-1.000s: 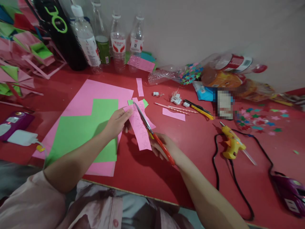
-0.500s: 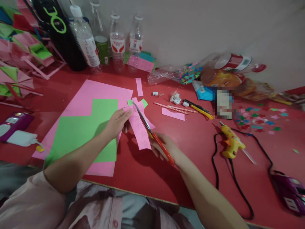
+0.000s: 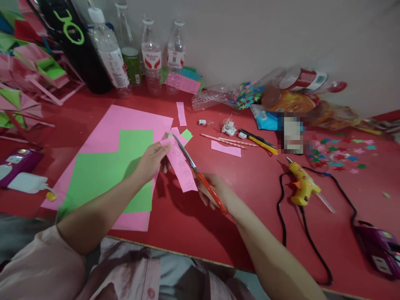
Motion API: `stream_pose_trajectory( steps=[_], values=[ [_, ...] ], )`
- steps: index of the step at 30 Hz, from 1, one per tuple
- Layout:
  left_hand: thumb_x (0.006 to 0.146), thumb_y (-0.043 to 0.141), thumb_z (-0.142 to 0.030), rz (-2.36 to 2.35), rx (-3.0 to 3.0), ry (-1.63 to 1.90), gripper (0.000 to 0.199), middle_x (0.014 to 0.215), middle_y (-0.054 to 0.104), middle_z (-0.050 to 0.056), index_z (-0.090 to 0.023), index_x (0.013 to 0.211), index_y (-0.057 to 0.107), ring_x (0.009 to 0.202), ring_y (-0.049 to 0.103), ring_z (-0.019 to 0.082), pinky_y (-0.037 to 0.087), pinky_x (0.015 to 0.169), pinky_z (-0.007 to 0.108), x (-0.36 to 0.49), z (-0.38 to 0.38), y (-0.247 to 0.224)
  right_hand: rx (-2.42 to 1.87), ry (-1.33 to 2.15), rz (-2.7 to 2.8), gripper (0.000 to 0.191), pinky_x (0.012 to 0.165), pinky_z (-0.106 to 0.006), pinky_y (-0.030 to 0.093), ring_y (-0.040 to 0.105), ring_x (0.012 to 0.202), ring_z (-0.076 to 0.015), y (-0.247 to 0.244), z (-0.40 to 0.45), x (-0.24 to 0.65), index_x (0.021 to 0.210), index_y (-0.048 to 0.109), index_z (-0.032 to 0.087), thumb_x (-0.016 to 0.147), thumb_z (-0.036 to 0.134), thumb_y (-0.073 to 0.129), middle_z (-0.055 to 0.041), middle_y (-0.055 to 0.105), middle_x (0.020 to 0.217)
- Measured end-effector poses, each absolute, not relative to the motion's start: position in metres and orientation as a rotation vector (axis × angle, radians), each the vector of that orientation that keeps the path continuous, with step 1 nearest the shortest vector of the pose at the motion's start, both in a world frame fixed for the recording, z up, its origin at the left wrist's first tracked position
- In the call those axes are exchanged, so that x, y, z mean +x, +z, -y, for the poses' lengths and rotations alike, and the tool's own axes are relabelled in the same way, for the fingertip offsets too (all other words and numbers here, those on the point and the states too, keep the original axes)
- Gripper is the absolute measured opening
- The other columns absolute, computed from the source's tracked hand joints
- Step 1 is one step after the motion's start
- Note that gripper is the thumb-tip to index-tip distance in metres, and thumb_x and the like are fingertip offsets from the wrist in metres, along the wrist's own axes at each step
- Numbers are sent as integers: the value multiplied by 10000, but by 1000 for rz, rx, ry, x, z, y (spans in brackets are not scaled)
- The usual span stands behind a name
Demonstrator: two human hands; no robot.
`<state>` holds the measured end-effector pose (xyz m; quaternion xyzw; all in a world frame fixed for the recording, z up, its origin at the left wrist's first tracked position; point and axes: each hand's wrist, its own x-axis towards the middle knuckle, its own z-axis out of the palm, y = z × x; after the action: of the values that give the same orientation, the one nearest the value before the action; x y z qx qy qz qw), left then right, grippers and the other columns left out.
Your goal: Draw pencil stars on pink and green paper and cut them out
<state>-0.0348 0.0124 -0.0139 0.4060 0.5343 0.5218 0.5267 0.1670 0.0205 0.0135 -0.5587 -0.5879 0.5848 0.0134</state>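
My left hand (image 3: 156, 158) pinches the upper end of a pink paper strip (image 3: 181, 168) with faint star outlines drawn on it. Red-handled scissors (image 3: 204, 183) are gripped in my right hand (image 3: 215, 191), their blades lying along the strip's right edge and pointing up and left. The blades look nearly closed. Beneath my left forearm lie a green paper sheet (image 3: 103, 175) and a larger pink sheet (image 3: 137, 118). Small green paper scraps (image 3: 187, 134) rest just beyond the scissor tips.
A yellow glue gun (image 3: 302, 183) with a black cord lies at right, near scattered paper stars (image 3: 340, 154). Plastic bottles (image 3: 151, 58) and a black flask (image 3: 78, 50) stand along the wall. Striped sticks (image 3: 225, 141) and a yellow cutter (image 3: 262, 143) lie mid-table. Purple power strips (image 3: 378, 250) sit at the sides.
The scissor blades have come closer together along the strip's right edge. A pink flap seen beside the blades before no longer shows there. Both hands stay nearly in place.
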Motion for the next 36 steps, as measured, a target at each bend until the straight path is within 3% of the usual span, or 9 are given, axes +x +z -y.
stream_pose_trajectory(
  steps=[7,13,16,19,22,28,31,36],
  values=[
    [905,504,-291,-1393,974,1126,289,456,571,-22,-161,648,529,327,491,63,353,334,159,-37,-18,-13,-1540,1607,1529,345,314,-189,247,348,281,-55,13,-26,172,658,484,213,773,518,596,76,464,393],
    [880,534,-272,-1426,1106,914,189,491,585,-26,-166,723,534,366,517,82,372,382,181,-34,-18,-19,-1477,1545,1480,320,355,-218,237,347,312,-65,8,-36,175,651,477,218,716,494,626,68,474,426],
    [845,575,-257,-1454,1176,884,99,472,537,-53,-160,827,583,396,493,88,367,415,190,-36,-18,-27,-1525,1366,1492,262,422,-238,290,387,390,-85,3,-48,182,638,488,213,690,436,614,42,505,480],
    [828,596,-273,-1507,1248,892,163,521,525,-62,-162,948,597,444,480,93,362,453,205,-38,-21,-34,-1653,1000,1563,149,513,-266,336,429,506,-120,-4,-64,195,730,568,192,681,332,573,7,569,605],
    [795,598,-221,-1553,1294,913,339,622,533,-64,-153,1123,545,491,493,98,366,493,226,-38,-26,-36,-1723,633,1654,226,628,-306,383,525,653,-180,-10,-78,209,885,608,176,694,229,499,-54,651,786],
    [770,614,-224,-1653,1416,890,731,660,440,-86,-128,1435,328,579,471,115,370,606,245,-36,-29,-29,-1816,523,1819,337,809,-362,446,615,1003,-292,-16,-91,220,1083,606,176,763,187,502,-158,676,1104],
    [818,563,-299,-1793,1618,771,679,731,526,-38,-142,1442,347,663,528,152,388,657,269,-40,-28,-26,-1837,566,1893,300,788,-343,455,628,1010,-295,-17,-89,216,1082,612,184,795,201,522,-154,689,1081],
    [843,494,-319,-1881,1842,577,465,725,589,3,-204,1292,541,683,570,202,344,604,272,-44,-27,-23,-1762,703,1992,236,713,-304,431,651,946,-272,-17,-73,199,1036,627,193,820,241,543,-129,712,1003]
  ],
)
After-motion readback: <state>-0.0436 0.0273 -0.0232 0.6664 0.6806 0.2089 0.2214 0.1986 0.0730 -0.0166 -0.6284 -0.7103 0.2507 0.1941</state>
